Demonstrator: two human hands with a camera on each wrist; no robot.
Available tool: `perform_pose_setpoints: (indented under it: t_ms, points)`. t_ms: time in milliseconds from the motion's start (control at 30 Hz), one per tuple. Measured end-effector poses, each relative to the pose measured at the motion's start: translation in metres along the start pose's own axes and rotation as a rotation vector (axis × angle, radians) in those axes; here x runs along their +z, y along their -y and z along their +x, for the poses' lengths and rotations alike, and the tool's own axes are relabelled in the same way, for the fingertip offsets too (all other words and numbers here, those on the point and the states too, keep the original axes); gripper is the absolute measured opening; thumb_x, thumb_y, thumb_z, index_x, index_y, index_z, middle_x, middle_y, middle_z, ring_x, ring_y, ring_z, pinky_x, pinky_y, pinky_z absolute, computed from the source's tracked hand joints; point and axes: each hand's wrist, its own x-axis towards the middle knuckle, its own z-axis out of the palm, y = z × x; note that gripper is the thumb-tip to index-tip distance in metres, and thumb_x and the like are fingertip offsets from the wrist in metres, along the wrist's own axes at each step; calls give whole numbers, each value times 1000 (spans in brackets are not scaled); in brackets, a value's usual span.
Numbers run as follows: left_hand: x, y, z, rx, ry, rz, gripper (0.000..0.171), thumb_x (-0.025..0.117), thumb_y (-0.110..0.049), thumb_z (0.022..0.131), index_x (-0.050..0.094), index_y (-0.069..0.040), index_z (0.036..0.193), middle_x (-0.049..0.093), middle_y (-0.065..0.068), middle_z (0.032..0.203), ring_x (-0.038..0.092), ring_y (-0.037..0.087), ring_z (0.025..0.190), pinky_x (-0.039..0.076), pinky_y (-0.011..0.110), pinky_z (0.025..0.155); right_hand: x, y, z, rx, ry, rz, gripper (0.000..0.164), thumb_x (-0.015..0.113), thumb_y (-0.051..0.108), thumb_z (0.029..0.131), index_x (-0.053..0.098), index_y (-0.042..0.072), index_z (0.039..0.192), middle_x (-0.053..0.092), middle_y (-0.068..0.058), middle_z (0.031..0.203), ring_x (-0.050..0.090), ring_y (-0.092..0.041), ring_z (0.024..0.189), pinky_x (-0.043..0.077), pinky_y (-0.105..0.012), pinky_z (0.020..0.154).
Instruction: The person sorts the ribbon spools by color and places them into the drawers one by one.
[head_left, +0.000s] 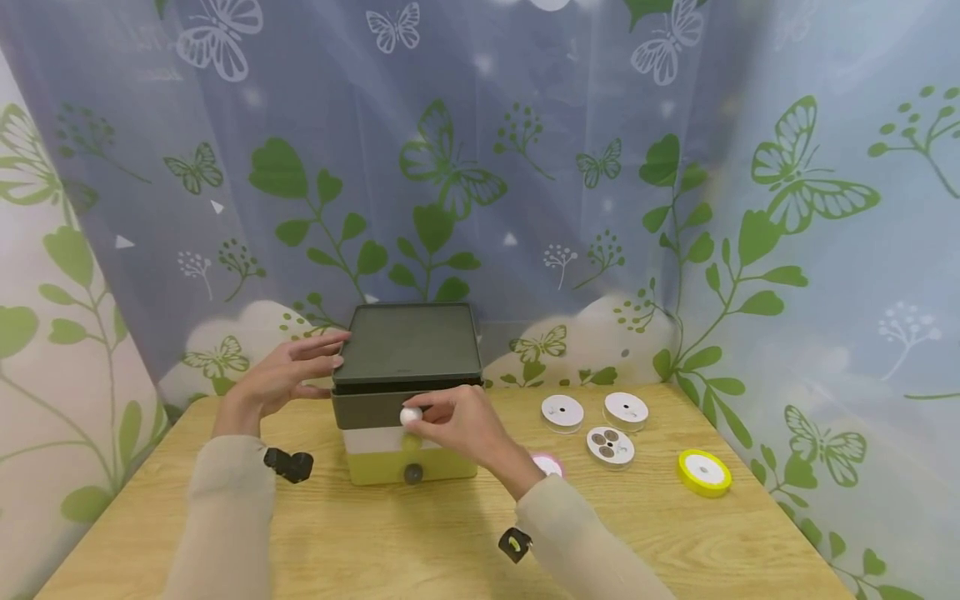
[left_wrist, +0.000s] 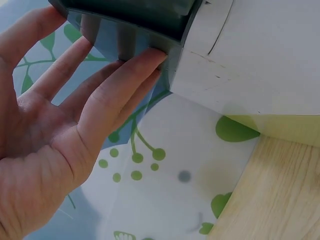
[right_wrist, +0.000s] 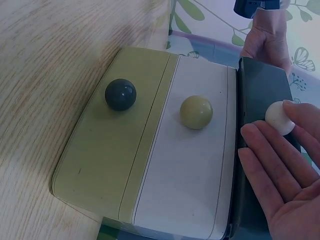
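A small drawer box point(head_left: 408, 342) stands on the table, with a dark green lid and three stacked drawers. My right hand point(head_left: 467, 423) pinches the white round knob point(right_wrist: 278, 119) of the dark green top drawer point(head_left: 367, 411) between thumb and fingers. A dark gap shows between that drawer's front and the lid. Below it are a white drawer point(right_wrist: 182, 175) with a yellow-green knob point(right_wrist: 196, 112) and a yellow-green drawer point(right_wrist: 100, 170) with a dark knob point(right_wrist: 120, 94). At the box's upper left side, my left hand point(head_left: 281, 375) rests its extended fingertips point(left_wrist: 155, 56) against the dark green part.
Right of the box lie several white-faced ribbon spools point(head_left: 610, 447) and one yellow spool point(head_left: 704, 472). A pink-edged spool point(head_left: 548, 465) sits partly hidden behind my right wrist. A patterned curtain point(head_left: 540, 208) hangs behind and beside the wooden table point(head_left: 375, 542).
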Motion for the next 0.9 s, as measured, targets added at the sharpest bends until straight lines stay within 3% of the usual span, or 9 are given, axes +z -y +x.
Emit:
perform_pose_setpoints:
  t_ms: [400, 667, 900]
  points:
    - [-2, 3, 2, -7, -3, 13, 69, 60, -29, 106, 28, -15, 165, 16, 16, 173, 23, 46, 155, 57, 48, 105, 0, 0, -4, -6, 18, -21, 24, 83, 21, 89, 82, 18, 113, 82, -5, 90, 76, -9, 77, 58, -20, 61]
    - [0, 3, 2, -8, 6, 7, 68, 59, -27, 106, 27, -14, 165, 15, 17, 173, 23, 47, 155, 51, 57, 111, -1, 0, -7, -15, 37, -14, 22, 81, 24, 91, 82, 18, 112, 82, -4, 91, 77, -9, 78, 60, -21, 65]
    - [1, 1, 1, 6, 3, -1, 69, 60, -28, 106, 26, -14, 165, 13, 20, 173, 22, 49, 155, 55, 52, 108, -2, 4, -10, -43, 43, -19, 21, 81, 24, 91, 82, 17, 111, 82, -4, 93, 78, -12, 81, 60, -22, 70]
